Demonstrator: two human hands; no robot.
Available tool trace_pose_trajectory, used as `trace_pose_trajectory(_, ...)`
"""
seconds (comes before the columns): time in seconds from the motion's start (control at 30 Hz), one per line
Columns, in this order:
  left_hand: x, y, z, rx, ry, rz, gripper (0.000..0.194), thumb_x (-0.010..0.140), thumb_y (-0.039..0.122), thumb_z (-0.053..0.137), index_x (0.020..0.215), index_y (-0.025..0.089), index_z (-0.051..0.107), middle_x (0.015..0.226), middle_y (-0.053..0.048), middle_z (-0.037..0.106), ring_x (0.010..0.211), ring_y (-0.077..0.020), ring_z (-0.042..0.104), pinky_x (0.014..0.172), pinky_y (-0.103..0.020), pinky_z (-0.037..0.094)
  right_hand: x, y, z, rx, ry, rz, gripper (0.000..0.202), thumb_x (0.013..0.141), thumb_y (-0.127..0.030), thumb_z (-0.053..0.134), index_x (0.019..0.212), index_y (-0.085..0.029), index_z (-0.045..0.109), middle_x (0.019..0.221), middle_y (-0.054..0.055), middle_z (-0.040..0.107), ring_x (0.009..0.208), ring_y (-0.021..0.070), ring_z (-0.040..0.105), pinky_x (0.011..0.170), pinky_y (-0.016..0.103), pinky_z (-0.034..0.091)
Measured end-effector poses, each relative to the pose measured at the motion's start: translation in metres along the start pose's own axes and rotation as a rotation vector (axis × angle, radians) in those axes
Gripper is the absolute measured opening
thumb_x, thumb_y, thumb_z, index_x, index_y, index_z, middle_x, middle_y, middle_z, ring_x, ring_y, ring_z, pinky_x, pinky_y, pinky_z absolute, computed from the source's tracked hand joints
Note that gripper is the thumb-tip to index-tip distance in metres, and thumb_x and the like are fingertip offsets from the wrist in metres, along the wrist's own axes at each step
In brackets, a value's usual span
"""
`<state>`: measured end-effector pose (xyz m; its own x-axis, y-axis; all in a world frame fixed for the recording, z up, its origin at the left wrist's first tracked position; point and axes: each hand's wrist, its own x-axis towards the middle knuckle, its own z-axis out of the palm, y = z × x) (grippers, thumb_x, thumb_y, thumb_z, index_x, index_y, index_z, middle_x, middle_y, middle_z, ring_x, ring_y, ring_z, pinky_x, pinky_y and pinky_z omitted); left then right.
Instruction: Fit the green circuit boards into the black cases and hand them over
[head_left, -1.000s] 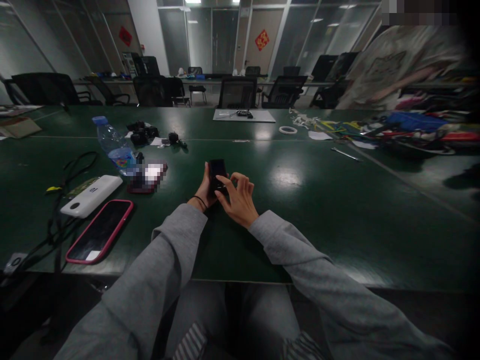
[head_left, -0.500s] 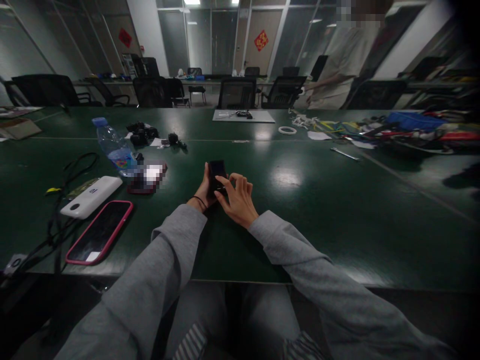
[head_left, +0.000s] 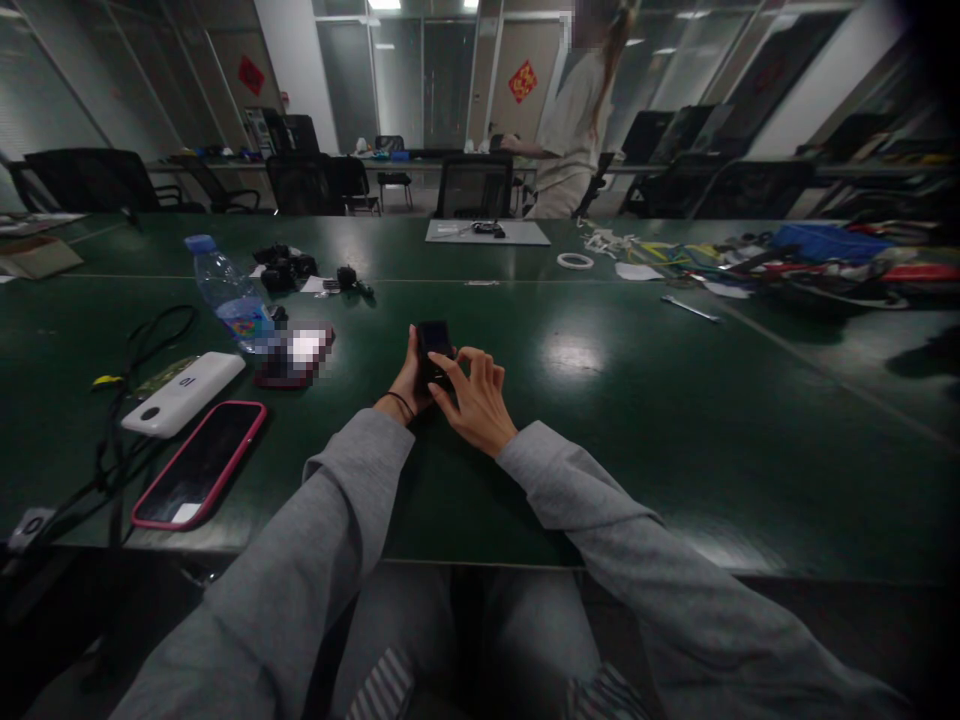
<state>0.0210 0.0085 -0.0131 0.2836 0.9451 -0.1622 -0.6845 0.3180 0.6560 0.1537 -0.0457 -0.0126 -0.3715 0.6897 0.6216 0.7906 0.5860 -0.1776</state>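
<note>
One small black device (head_left: 436, 336) sits in my left grip (head_left: 407, 387), which is closed around it above the desk (head_left: 637, 450). My right grip (head_left: 478, 400) is half curled, thumb and index at the device's lower part; whether they pinch it or only touch, I cannot tell. I judge the handling to be midway: the device is in hand, not yet set down, and its dark screen shows nothing readable about what is left. Left of my left grip I count one pink-edged phone (head_left: 199, 465), one white case (head_left: 184, 393) and one bottle (head_left: 232, 290); beyond my right grip, one white ring (head_left: 574, 261) and one wrench (head_left: 690, 309).
</note>
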Motion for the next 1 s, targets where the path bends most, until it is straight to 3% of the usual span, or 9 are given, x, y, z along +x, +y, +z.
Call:
trace_pose_trajectory(0.47,0.000,0.002,0.000,-0.061,0.021,-0.083,0.069,0.086,0.074,0.033,0.085,0.014,0.065,0.070,-0.006,0.065,0.066,-0.0154,0.064,0.065,-0.026,0.050,0.001,-0.001,-0.002,-0.041,-0.027,-0.005,0.043,0.100,-0.045,0.043,0.140,-0.029,0.043,0.128,0.010,0.040,0.115,0.0255,0.041,0.094,0.041,0.036)
trace_pose_trajectory(0.67,-0.006,0.006,0.009,-0.036,0.060,-0.106,0.074,0.085,0.076,0.032,0.089,0.011,0.066,0.076,-0.010,0.068,0.079,-0.0199,0.067,0.077,-0.031,0.052,0.000,0.001,0.002,0.025,-0.007,0.018,0.043,0.100,-0.045,0.040,0.139,-0.027,0.039,0.127,0.011,0.040,0.114,0.0259,0.043,0.094,0.042,0.038)
trace_pose_trajectory(1.0,-0.001,0.002,0.015,0.052,0.183,-0.053,0.068,0.088,0.070,0.039,0.105,0.010,0.067,0.073,-0.009,0.069,0.066,-0.0166,0.067,0.072,-0.029,0.054,0.002,0.007,0.009,0.266,0.060,0.067,0.064,0.094,-0.056,0.047,0.143,-0.022,0.024,0.124,0.014,0.041,0.107,0.0278,0.052,0.087,0.045,0.052)
